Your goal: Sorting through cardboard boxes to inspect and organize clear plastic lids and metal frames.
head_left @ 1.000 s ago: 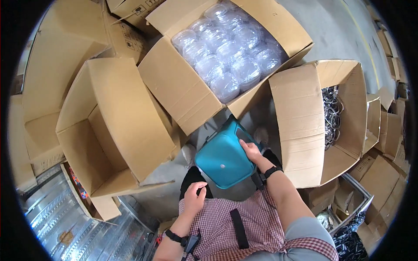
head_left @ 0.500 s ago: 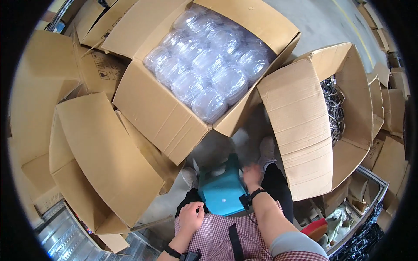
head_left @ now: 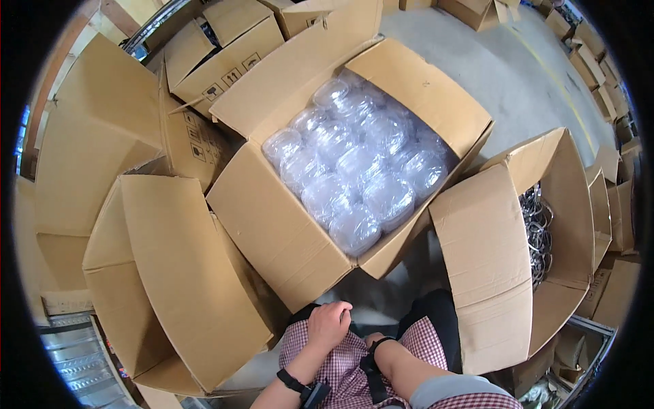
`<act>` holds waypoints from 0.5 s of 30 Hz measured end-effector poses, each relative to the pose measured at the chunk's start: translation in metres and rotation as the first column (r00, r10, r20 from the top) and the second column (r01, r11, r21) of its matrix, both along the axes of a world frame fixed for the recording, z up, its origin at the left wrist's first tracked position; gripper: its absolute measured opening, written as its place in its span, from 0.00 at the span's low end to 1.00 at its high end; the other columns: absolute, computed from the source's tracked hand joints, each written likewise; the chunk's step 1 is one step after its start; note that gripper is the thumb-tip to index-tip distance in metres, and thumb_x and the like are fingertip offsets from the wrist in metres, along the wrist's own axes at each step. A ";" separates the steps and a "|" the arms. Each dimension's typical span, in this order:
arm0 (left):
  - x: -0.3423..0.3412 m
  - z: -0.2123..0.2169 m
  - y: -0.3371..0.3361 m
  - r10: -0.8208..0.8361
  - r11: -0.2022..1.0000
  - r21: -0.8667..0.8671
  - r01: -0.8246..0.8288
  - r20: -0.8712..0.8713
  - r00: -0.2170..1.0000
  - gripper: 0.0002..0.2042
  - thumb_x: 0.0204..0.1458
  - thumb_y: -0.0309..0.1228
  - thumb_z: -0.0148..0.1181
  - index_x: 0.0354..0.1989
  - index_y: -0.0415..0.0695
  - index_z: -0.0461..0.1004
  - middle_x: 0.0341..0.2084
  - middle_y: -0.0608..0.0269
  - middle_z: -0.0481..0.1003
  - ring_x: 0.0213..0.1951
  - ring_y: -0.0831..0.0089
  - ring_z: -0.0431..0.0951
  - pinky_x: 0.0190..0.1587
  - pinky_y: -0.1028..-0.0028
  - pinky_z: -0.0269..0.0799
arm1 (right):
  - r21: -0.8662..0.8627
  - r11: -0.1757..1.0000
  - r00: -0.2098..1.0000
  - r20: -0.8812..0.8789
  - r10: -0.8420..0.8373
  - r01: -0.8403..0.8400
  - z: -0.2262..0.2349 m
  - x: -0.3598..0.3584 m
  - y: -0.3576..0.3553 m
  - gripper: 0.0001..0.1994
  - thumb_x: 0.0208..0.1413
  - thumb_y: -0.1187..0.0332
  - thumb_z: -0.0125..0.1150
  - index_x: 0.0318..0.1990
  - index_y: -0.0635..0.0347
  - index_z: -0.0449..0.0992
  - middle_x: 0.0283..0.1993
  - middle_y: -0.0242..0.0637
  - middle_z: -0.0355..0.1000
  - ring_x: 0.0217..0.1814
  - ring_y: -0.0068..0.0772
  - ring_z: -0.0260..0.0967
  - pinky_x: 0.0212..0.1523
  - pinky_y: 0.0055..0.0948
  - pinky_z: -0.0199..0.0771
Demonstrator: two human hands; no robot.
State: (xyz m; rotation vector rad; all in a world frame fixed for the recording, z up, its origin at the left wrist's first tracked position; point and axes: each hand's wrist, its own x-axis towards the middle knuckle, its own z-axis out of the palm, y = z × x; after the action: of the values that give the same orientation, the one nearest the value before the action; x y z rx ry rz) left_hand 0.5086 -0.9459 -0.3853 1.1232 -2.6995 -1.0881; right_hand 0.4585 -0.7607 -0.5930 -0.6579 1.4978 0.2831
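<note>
My left hand (head_left: 330, 326) is at my left knee, over the checked apron (head_left: 293, 346). Its fingers are curled, and nothing shows in them. Low between my legs is my right hand (head_left: 373, 339); its fingers are hidden by the wrist and the apron. Both wrists wear black straps. Just ahead of the hands stands an open cardboard box (head_left: 286, 238) filled with clear plastic-wrapped bundles (head_left: 357, 160) of round, transparent pieces. Neither hand touches the box or the bundles.
To the left leans an open carton (head_left: 194, 273) with a raised flap. An open box (head_left: 487, 273) on the right holds dark, shiny looped pieces (head_left: 536, 235). More cartons (head_left: 228, 58) stand behind, and grey floor (head_left: 470, 68) with a yellow line stretches far right.
The view has tilted up, so the boxes sit lower in it. My right hand has come back from beside the teal stool to between my legs. The stool is now almost wholly hidden.
</note>
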 end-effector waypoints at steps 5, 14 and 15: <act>-0.029 -0.040 -0.014 -0.013 1.000 -0.023 0.015 0.088 0.996 0.05 0.51 0.34 0.58 0.36 0.52 0.75 0.22 0.55 0.78 0.26 0.54 0.79 0.31 0.53 0.73 | -0.078 0.997 0.991 -0.127 -0.036 0.026 -0.025 -0.043 -0.007 0.21 0.57 0.62 0.51 0.58 0.56 0.73 0.63 0.48 0.66 0.64 0.44 0.66 0.63 0.44 0.64; -0.031 -0.089 -0.014 0.103 0.989 -0.106 -0.106 -0.034 0.994 0.09 0.54 0.38 0.54 0.41 0.54 0.74 0.28 0.53 0.79 0.35 0.49 0.79 0.39 0.52 0.74 | -0.259 0.953 0.970 -0.218 0.104 -0.160 -0.038 -0.094 -0.072 0.20 0.55 0.63 0.52 0.54 0.58 0.75 0.59 0.50 0.69 0.61 0.47 0.68 0.61 0.44 0.67; -0.033 -0.087 -0.013 0.098 0.991 -0.090 -0.102 -0.053 0.994 0.09 0.54 0.38 0.54 0.41 0.54 0.74 0.29 0.53 0.79 0.35 0.49 0.79 0.40 0.52 0.74 | -0.275 0.941 0.965 -0.223 0.136 -0.196 -0.028 -0.097 -0.073 0.20 0.55 0.63 0.52 0.54 0.58 0.75 0.59 0.50 0.70 0.61 0.48 0.68 0.61 0.44 0.67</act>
State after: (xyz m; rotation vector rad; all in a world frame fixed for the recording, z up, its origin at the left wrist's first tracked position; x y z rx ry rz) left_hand 0.4761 -0.9590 -0.4722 1.1863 -2.5960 -0.9525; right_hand 0.3613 -0.8335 -0.6208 -1.0244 1.6987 0.2632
